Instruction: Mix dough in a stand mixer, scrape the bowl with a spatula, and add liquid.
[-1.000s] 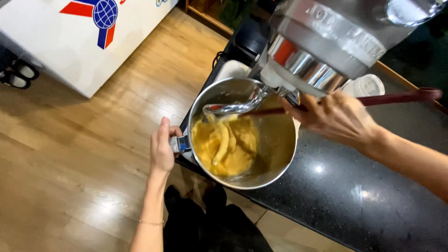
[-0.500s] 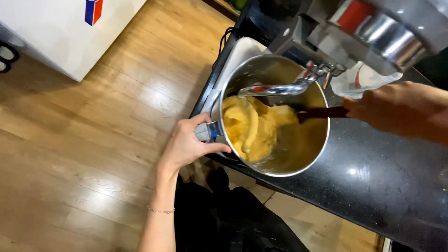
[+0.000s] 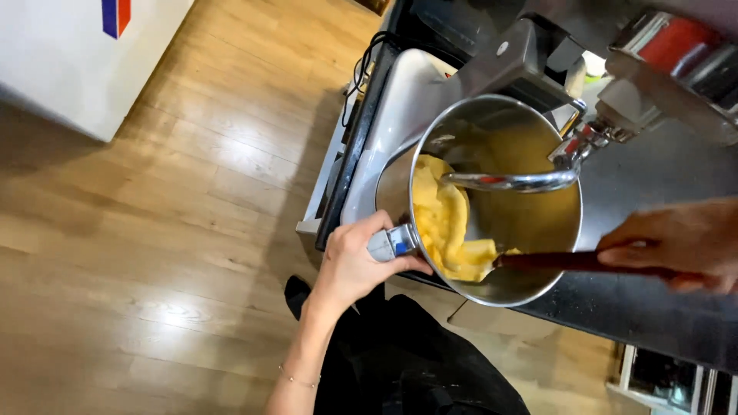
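Observation:
A steel mixing bowl (image 3: 538, 230) sits under the head of a stand mixer (image 3: 653, 61), with yellow dough (image 3: 446, 223) piled on its left side. My left hand (image 3: 354, 265) grips the bowl's handle (image 3: 390, 242) at the left rim. My right hand (image 3: 684, 242) holds a dark red spatula (image 3: 569, 261) whose tip reaches into the dough. The mixer's metal hook (image 3: 515, 181) hangs over the bowl.
The bowl stands on a black counter (image 3: 653, 315) by its front edge. The mixer's white base (image 3: 400, 115) and a black cable (image 3: 369, 58) lie to the left. Wooden floor (image 3: 154, 230) spreads below, with a white cabinet (image 3: 69, 54) at the top left.
The view has shifted and moved closer. My left hand has closed firmly on the bowl handle. The spatula has moved lower in the bowl, into the dough.

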